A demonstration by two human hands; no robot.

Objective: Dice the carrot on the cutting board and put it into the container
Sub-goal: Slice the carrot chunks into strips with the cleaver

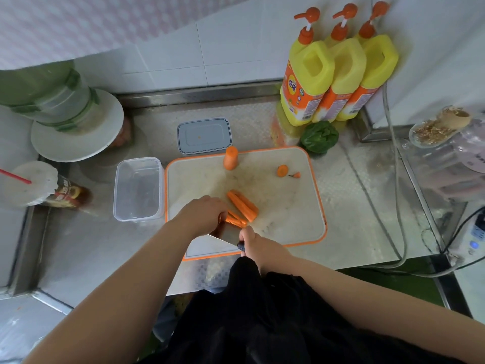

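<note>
A white cutting board with an orange rim (pixel 309 195) lies on the steel counter. Several long carrot strips (pixel 242 204) lie near its middle. My left hand (pixel 202 210) rests with curled fingers on the near ends of the thinner strips (pixel 235 220). My right hand (pixel 253 241) grips the dark handle of a broad knife (pixel 223 236), whose blade lies beside the strips. An upright carrot chunk (pixel 231 158) stands at the board's far edge. A round slice (pixel 282 170) and a small tip lie at the far right. The clear container (pixel 137 189) stands open left of the board.
The container's grey lid (pixel 204 135) lies behind the board. Three yellow pump bottles (pixel 338 74) and a green leafy vegetable (pixel 319 136) stand at the back right. A drink cup with a red straw (pixel 34 186) and stacked plates (pixel 76 127) are at the left. Cables hang at the right.
</note>
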